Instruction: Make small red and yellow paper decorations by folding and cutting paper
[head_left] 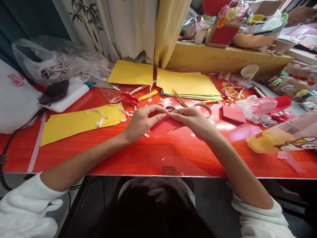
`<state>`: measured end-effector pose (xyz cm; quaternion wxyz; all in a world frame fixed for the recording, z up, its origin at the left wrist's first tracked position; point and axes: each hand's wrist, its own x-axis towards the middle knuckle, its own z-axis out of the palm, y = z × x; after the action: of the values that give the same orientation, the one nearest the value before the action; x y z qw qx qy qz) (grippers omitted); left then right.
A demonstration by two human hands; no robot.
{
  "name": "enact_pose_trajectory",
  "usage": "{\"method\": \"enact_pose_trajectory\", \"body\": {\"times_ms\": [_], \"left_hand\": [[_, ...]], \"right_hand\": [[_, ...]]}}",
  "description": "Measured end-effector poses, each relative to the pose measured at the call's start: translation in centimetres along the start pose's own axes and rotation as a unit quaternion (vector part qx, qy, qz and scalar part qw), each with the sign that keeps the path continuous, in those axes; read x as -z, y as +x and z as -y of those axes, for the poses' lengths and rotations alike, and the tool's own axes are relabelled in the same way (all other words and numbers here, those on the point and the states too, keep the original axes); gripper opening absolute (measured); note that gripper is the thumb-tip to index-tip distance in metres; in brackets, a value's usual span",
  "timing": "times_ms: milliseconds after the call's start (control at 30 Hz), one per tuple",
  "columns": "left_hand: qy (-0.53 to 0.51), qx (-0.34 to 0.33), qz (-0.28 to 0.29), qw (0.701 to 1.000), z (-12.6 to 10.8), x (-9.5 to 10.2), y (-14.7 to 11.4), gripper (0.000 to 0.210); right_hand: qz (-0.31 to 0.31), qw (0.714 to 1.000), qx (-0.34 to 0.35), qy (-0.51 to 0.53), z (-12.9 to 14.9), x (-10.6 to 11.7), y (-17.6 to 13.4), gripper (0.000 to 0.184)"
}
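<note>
A piece of red paper (164, 127) is held up just above the red table (148, 158), pinched along its far edge by both hands. My left hand (146, 120) has thumb and fingertips closed on it, and my right hand (192, 118) grips it the same way, the fingertips of both nearly touching. Behind the fingers lie scissors, with one grey handle loop (204, 109) showing by my right hand; the rest is partly covered. Yellow rolled paper strips (148, 95) and white scraps (127, 113) are scattered just beyond my hands.
Long yellow sheets (79, 121) lie at left, near a phone (54, 92) on a white box. Stacks of yellow paper (185, 82) sit at the back. To the right are a stack of red squares (232, 114), crumpled pink tissue (260, 107) and a drink cup (284, 134) lying tilted.
</note>
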<state>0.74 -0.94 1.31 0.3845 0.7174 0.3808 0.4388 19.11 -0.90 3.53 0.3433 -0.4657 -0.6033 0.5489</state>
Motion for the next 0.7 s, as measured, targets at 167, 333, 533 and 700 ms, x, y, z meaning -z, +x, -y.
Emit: {"method": "enact_pose_trajectory", "body": {"times_ms": [167, 333, 533, 700], "left_hand": [[-0.001, 0.012, 0.007, 1.0, -0.04, 0.09, 0.05, 0.02], [-0.011, 0.037, 0.013, 0.999, 0.05, 0.27, 0.25, 0.022], [-0.014, 0.036, 0.016, 0.999, 0.34, 0.27, 0.3, 0.018], [-0.016, 0.036, 0.02, 0.999, 0.41, 0.28, 0.32, 0.017]], "right_hand": [[0.012, 1.0, 0.009, -0.016, -0.09, 0.19, 0.13, 0.032], [0.012, 0.998, 0.031, -0.049, -0.09, 0.26, 0.11, 0.033], [0.006, 0.996, 0.036, -0.078, 0.05, 0.25, 0.07, 0.032], [0.002, 0.997, 0.023, -0.068, 0.05, 0.26, 0.12, 0.031]]}}
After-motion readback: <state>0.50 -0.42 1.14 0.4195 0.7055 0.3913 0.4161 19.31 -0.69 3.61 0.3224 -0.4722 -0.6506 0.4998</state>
